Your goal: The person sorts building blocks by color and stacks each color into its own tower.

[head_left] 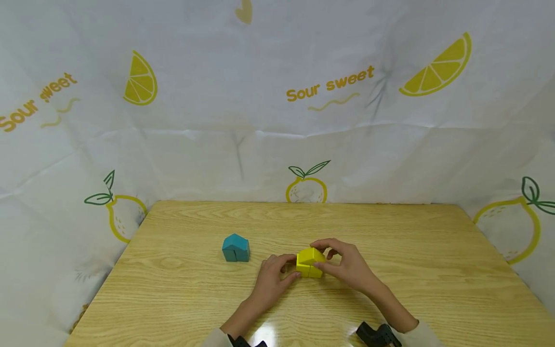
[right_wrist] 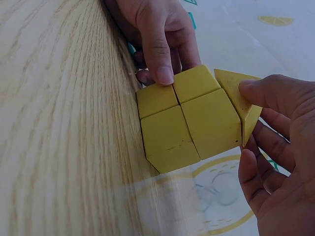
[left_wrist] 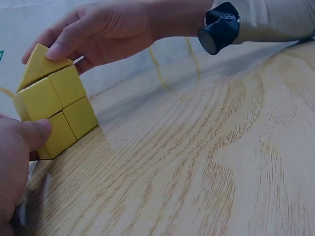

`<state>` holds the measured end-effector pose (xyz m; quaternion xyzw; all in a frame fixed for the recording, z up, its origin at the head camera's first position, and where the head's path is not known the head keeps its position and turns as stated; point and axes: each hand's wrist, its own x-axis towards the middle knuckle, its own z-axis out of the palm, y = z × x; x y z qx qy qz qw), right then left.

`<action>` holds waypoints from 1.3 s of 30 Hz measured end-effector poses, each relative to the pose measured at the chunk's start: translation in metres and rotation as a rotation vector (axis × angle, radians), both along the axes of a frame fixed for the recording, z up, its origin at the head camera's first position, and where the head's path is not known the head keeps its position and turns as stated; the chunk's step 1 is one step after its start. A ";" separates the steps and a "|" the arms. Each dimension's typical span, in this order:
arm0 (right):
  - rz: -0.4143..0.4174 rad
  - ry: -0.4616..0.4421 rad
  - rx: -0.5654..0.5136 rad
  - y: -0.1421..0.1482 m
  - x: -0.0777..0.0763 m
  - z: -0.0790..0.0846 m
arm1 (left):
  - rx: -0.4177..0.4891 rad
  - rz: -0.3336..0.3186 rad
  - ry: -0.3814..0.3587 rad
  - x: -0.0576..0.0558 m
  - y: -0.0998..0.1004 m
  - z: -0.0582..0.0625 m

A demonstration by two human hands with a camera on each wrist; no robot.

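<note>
Several yellow cubes [right_wrist: 165, 137] form a two-by-two stack upright on the wooden table. On top sits a yellow triangular block [left_wrist: 42, 65], pinched between the thumb and fingers of my right hand [head_left: 349, 266]. It touches the upper cubes, slightly askew in the right wrist view. My left hand [head_left: 272, 278] grips the stack low on its left side, the thumb on a bottom cube [left_wrist: 60, 135]. Part of the left fingers is hidden behind the cubes. To the left and a little farther back stands a blue house-shaped block group [head_left: 236, 248], apart from both hands.
The wooden table [head_left: 182, 289] reaches back to a white cloth [head_left: 208, 164] printed with lemons and lettering, which also hangs at both sides. A dark wrist device [head_left: 378, 333] is strapped at each wrist.
</note>
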<state>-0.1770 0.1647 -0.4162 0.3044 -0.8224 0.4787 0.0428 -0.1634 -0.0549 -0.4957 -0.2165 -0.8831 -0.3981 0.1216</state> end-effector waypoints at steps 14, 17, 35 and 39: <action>0.021 0.014 0.000 -0.004 0.005 0.008 | 0.003 -0.003 -0.008 0.001 0.000 0.001; 0.018 0.010 0.001 -0.005 0.005 0.008 | 0.006 -0.002 -0.010 0.001 0.000 0.000; 0.022 0.024 0.008 -0.006 0.005 0.008 | 0.005 0.002 -0.014 0.000 0.000 -0.001; 0.018 0.022 0.010 -0.006 0.005 0.008 | 0.004 0.000 -0.012 0.000 0.000 -0.001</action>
